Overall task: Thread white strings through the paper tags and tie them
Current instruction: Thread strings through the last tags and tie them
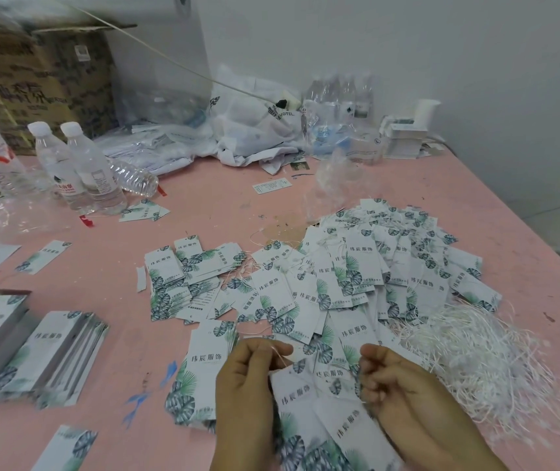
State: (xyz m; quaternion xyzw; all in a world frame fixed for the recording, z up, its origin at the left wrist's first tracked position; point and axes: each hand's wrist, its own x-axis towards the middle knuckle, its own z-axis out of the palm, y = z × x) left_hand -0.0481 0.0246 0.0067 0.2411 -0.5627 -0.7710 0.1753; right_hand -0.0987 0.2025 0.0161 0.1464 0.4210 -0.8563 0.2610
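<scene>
- The left hand (pixel 248 375) sits at about 6 o'clock in the view, fingers curled, thumb and forefinger pinching a thin white string (pixel 278 357) above the top edge of a paper tag (pixel 297 392).
- The right hand (pixel 394 385) lies just at 3 o'clock from the left one, fingers curled inward; a strand seems to run toward it, but I cannot tell whether it grips anything.
- The tag lies between the two hands on the pink table (pixel 305 202), printed with green leaves and dark characters, on top of other tags.
- A loose heap of tags (pixel 373 266) with strings spreads at 12 to 1 o'clock from the hands.
- A tangle of white strings (pixel 482 355) lies at 3 o'clock, just beside the right hand.
- Neat stacks of tags (pixel 51 351) stand at 9 o'clock, well apart.
- Water bottles (pixel 81 164) stand at 10 o'clock near a cardboard box (pixel 34 83); crumpled plastic bags (pixel 255 130) lie at 12 o'clock against the wall.
</scene>
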